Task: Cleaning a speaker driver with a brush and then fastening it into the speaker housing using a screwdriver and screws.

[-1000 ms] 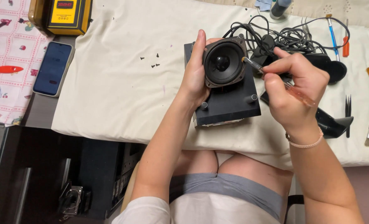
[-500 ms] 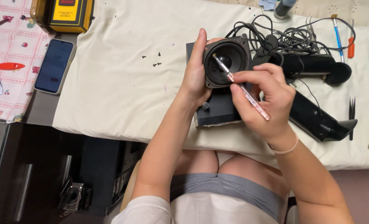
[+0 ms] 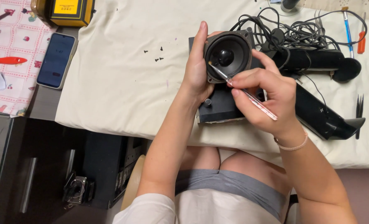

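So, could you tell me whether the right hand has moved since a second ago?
Yes. The right hand has shifted left across the speaker, away from the tweezers on the cloth.

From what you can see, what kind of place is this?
Probably a home repair table: a cloth-covered table with a speaker driver being worked on, tangled cables, and loose screws.

**Black parts on a cream cloth**

The speaker driver (image 3: pixel 227 56) is black with a glossy dome, and the box (image 3: pixel 222 105) under it is black too. The screwdriver (image 3: pixel 244 92) has a clear handle with red marks. A cream cloth (image 3: pixel 122 83) covers the table. At 10 o'clock lie a dark blue phone (image 3: pixel 56 60) and a pink patterned sheet (image 3: pixel 6 45); at 11, a yellow meter (image 3: pixel 66 10). A tangle of black cables (image 3: pixel 300 33) sits at 1 o'clock.
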